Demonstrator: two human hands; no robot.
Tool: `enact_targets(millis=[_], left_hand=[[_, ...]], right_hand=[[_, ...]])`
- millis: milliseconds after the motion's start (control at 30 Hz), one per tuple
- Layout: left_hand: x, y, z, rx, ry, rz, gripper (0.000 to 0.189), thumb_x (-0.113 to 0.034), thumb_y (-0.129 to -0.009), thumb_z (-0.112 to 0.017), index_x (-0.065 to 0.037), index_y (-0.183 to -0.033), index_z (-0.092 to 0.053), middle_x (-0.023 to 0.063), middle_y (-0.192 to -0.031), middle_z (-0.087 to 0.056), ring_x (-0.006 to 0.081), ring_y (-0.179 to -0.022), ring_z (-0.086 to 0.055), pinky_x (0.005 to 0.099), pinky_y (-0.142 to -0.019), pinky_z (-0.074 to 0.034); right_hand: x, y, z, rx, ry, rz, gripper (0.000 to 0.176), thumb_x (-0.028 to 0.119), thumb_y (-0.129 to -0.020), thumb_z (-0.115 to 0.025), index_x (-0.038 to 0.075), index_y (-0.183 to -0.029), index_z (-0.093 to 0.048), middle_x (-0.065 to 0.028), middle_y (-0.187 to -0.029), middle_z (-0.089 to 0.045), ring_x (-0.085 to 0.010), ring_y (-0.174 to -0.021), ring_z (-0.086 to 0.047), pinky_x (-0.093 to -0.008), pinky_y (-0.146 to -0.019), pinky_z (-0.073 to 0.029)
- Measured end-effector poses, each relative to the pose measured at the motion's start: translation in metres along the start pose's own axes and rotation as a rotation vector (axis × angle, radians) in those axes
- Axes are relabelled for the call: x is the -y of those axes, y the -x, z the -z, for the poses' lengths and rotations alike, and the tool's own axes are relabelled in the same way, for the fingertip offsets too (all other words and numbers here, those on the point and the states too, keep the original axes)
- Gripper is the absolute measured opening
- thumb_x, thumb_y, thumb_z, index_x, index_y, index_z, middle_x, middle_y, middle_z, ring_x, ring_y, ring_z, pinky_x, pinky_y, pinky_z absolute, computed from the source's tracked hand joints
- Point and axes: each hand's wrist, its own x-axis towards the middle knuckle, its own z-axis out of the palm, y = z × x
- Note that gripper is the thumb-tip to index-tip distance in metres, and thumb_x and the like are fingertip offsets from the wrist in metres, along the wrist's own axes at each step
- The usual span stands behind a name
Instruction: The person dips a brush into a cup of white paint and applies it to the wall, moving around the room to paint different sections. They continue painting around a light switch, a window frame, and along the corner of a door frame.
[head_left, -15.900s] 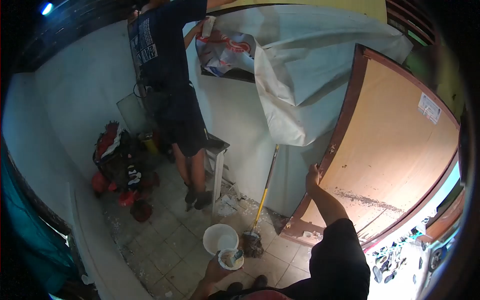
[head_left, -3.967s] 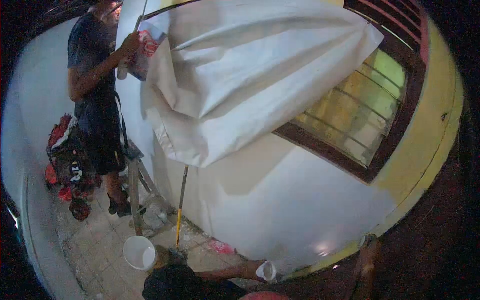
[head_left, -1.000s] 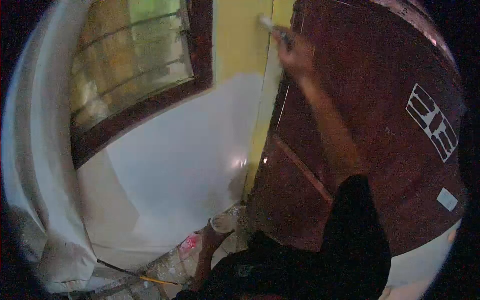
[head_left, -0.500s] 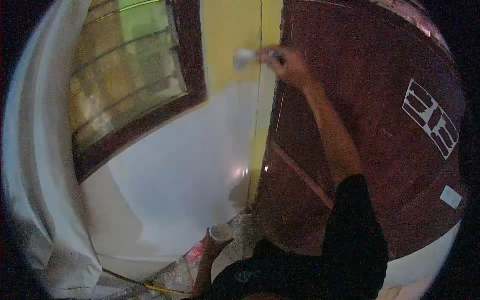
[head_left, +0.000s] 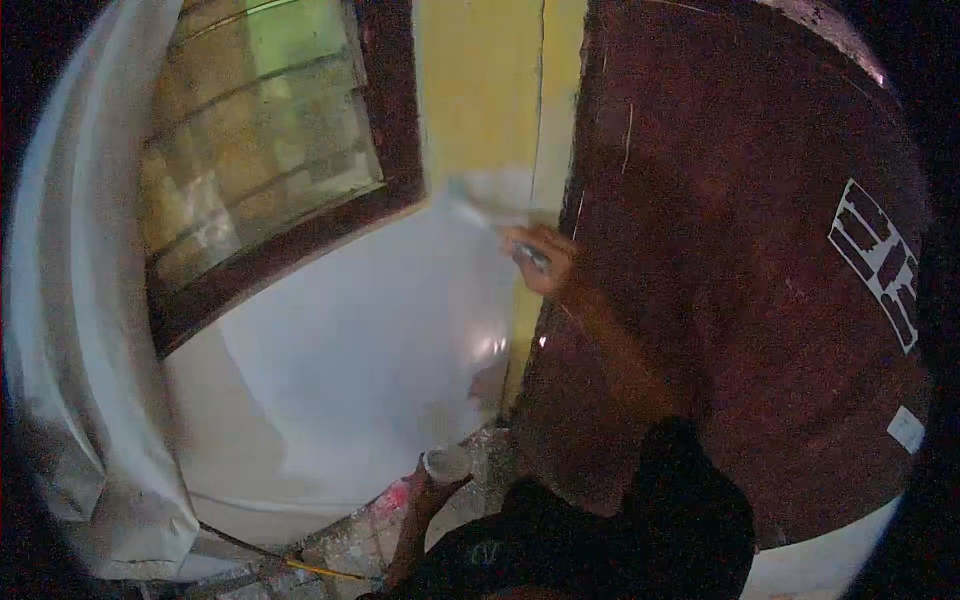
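Right hand (head_left: 541, 262): fingers clenched on paintbrush (head_left: 487, 217), bristles lay on white wall (head_left: 350, 340) at frame centre, beside brown door (head_left: 740, 250). Left hand (head_left: 422, 492) gripped paint cup (head_left: 446, 463), lower centre

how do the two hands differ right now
Height: the right hand is raised against the wall beside the door, while the left hand hangs low. Load: the right hand grips a brush, the left hand a small cup. Both are closed around something.

Window (head_left: 260, 160) left of door (head_left: 740, 250), wall (head_left: 350, 350) btwn.
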Motion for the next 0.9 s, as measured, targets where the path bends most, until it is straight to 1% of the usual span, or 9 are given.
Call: enact_targets(millis=[133,200,233,300,400,500,567,667,900], left_hand=[[-0.002,-0.002,0.004,0.036,0.012,0.093,0.099,-0.052,-0.069,-0.1,0.0,-0.137,-0.051,0.0227,-0.123,-0.073,0.0377,-0.114,-0.073,0.0494,-0.097,-0.06],[0.027,-0.006,-0.008,-0.01,-0.189,-0.019,0.097,-0.051,-0.071,-0.099,0.001,-0.138,-0.051,0.0231,-0.123,-0.074,0.038,-0.113,-0.074,0.0496,-0.096,-0.06],[0.021,-0.007,-0.007,-0.012,-0.192,-0.012,0.097,-0.051,-0.071,-0.099,0.001,-0.138,-0.051,0.0231,-0.123,-0.074,0.038,-0.113,-0.074,0.0496,-0.096,-0.06],[-0.01,-0.012,0.001,0.052,-0.139,0.066,0.096,-0.053,-0.073,-0.098,0.001,-0.138,-0.052,0.0227,-0.125,-0.073,0.0381,-0.116,-0.073,0.0503,-0.099,-0.059],[-0.042,-0.015,0.005,0.037,-0.009,0.143,0.095,-0.054,-0.073,-0.097,0.0,-0.137,-0.053,0.0212,-0.125,-0.074,0.0378,-0.119,-0.071,0.0507,-0.102,-0.058],[-0.053,-0.022,-0.004,-0.022,-0.002,0.143,0.094,-0.054,-0.072,-0.098,-0.001,-0.137,-0.054,0.0207,-0.127,-0.073,0.0377,-0.121,-0.07,0.0503,-0.104,-0.056],[-0.056,-0.025,-0.013,-0.053,-0.001,0.176,0.094,-0.052,-0.071,-0.099,-0.001,-0.137,-0.054,0.021,-0.128,-0.072,0.0378,-0.121,-0.07,0.0497,-0.104,-0.056],[-0.054,-0.03,-0.025,-0.107,0.018,0.203,0.095,-0.049,-0.07,-0.1,-0.001,-0.137,-0.054,0.0212,-0.129,-0.071,0.0375,-0.121,-0.07,0.0489,-0.104,-0.056],[-0.096,-0.037,-0.033,-0.175,0.007,0.225,0.093,-0.051,-0.071,-0.099,-0.002,-0.138,-0.055,0.0212,-0.129,-0.072,0.0349,-0.122,-0.07,0.0501,-0.104,-0.056]], right_hand=[[0.006,-0.039,0.037,0.232,-0.194,-0.369,0.028,0.006,-0.093,-0.083,0.008,-0.12,-0.079,-0.0141,-0.116,-0.08,-0.0256,-0.106,-0.078,-0.039,-0.091,-0.062],[-0.004,-0.102,0.053,0.28,-0.134,-0.34,0.026,0.011,-0.096,-0.082,0.009,-0.121,-0.079,-0.0127,-0.115,-0.08,-0.0242,-0.106,-0.078,-0.038,-0.091,-0.061],[-0.012,-0.135,0.057,0.242,-0.069,-0.141,0.024,0.014,-0.098,-0.081,0.01,-0.121,-0.079,-0.0118,-0.114,-0.081,-0.0235,-0.105,-0.078,-0.0373,-0.091,-0.061],[-0.024,-0.191,0.063,0.234,-0.021,-0.221,0.021,0.018,-0.1,-0.078,0.012,-0.12,-0.08,-0.0105,-0.11,-0.082,-0.023,-0.102,-0.079,-0.0367,-0.089,-0.062],[-0.048,-0.252,0.068,0.04,0.047,0.021,0.022,0.02,-0.099,-0.079,0.014,-0.12,-0.08,-0.0101,-0.107,-0.082,-0.0232,-0.1,-0.079,-0.0371,-0.086,-0.062],[-0.05,-0.282,0.074,-0.056,-0.088,0.148,0.024,0.016,-0.105,-0.068,0.003,-0.125,-0.075,-0.0208,-0.12,-0.077,-0.0331,-0.106,-0.076,-0.042,-0.091,-0.061],[-0.053,-0.28,0.063,-0.357,-0.048,0.166,0.024,0.017,-0.107,-0.068,0.006,-0.127,-0.076,-0.0205,-0.121,-0.077,-0.0311,-0.109,-0.077,-0.0397,-0.092,-0.062],[-0.064,-0.229,0.03,-0.471,0.139,0.178,0.026,0.02,-0.096,-0.08,0.013,-0.121,-0.078,-0.0104,-0.115,-0.08,-0.0267,-0.099,-0.078,-0.0398,-0.088,-0.062],[-0.037,-0.053,-0.029,-0.302,-0.234,-0.204,0.028,0.0,-0.092,-0.078,0.005,-0.119,-0.077,-0.0156,-0.115,-0.079,-0.0308,-0.1,-0.077,-0.0393,-0.09,-0.06]])
